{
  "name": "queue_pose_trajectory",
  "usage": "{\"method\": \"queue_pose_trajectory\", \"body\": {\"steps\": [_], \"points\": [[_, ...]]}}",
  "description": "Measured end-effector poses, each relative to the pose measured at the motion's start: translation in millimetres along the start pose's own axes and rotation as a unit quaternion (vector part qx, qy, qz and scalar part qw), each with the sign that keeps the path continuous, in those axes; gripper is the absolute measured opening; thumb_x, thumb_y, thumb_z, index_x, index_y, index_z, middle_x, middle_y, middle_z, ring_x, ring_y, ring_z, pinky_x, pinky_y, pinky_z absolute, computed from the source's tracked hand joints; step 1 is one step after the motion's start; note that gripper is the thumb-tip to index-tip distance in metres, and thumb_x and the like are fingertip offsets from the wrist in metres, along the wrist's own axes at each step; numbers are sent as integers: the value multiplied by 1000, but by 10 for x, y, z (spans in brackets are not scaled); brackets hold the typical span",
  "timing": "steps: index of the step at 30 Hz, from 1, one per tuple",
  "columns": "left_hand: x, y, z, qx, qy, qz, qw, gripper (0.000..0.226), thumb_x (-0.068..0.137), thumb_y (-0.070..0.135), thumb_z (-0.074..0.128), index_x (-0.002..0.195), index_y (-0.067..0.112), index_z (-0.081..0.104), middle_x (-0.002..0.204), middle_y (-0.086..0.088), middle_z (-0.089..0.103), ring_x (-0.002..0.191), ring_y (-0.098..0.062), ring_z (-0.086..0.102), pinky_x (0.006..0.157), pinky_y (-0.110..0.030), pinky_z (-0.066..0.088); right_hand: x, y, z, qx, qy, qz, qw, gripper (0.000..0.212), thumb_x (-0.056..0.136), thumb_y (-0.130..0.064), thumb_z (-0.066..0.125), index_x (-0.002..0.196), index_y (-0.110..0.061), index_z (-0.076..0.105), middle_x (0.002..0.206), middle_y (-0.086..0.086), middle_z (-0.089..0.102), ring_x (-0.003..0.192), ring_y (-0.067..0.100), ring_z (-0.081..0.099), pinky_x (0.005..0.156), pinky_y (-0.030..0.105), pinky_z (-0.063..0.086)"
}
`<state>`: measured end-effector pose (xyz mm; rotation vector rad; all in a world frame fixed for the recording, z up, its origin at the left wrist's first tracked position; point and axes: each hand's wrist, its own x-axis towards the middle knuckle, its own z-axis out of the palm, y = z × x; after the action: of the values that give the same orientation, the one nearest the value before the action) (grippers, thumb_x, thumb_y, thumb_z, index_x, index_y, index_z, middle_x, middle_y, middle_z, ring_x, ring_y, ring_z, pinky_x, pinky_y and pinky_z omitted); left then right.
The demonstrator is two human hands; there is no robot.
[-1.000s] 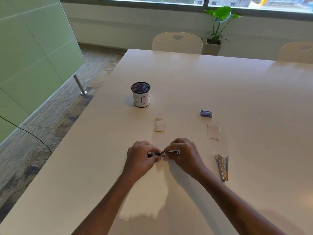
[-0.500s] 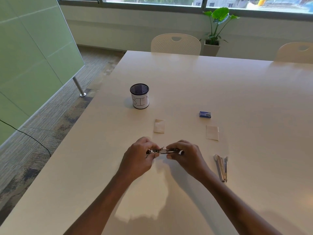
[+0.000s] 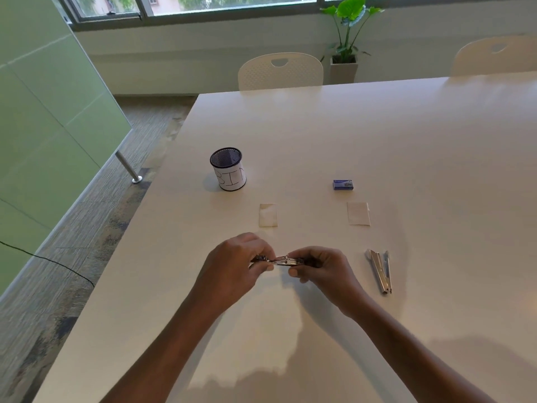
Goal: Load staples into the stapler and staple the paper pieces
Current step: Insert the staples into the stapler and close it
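Stapler: I see a small shiny metal stapler (image 3: pixel 286 260) held just above the table, between the two hands, lying roughly level across the view.
Left hand: my left hand (image 3: pixel 236 267) is curled tight on the stapler's left end, fingers clamped on the metal.
Right hand: the right hand (image 3: pixel 322 271) pinches the right end, thumb and fingers closed on it.
Second metal piece: a long, narrow, silvery part (image 3: pixel 380 271), split like a V, lies flat on the table to the right of the right hand, apart from it.
Paper pieces: two small pale rectangles, one (image 3: pixel 268 215) beyond the left hand and another (image 3: pixel 358 213) farther right, both flat, well apart from each other.
Staple box: a little blue cardboard box (image 3: pixel 343 184) sits beyond the right paper; I cannot tell what it holds.
Cup: a dark mesh cylinder (image 3: pixel 228 169) with a white paper wrap marked "BIN"; its contents are hidden from me.
Table: smooth, matt, off-white top (image 3: pixel 377 135).
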<state>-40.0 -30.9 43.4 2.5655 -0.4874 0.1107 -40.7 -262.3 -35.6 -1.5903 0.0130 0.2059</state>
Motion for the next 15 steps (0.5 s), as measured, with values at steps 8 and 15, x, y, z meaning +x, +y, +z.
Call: {"method": "queue_pose_trajectory", "body": {"steps": [8, 15], "points": [[-33, 37, -52, 4, -3, 31, 1000, 19, 90, 22, 88, 106, 32, 85, 102, 14, 73, 83, -11, 69, 74, -36, 61, -23, -29, 22, 14, 0, 7, 1000, 27, 84, 6, 87, 107, -8, 85, 92, 20, 82, 74, 16, 69, 71, 27, 58], [-56, 44, -27, 38, 6, 43, 998, 23, 92, 24, 86, 110, 38, 86, 98, 12, 69, 76, -14, 65, 64, -29, 55, -41, -91, 3, 12, 5, -8, 1000, 27, 83, 8, 86, 104, -9, 86, 84, 8, 83, 70, 11, 71, 69, 24, 61]]}}
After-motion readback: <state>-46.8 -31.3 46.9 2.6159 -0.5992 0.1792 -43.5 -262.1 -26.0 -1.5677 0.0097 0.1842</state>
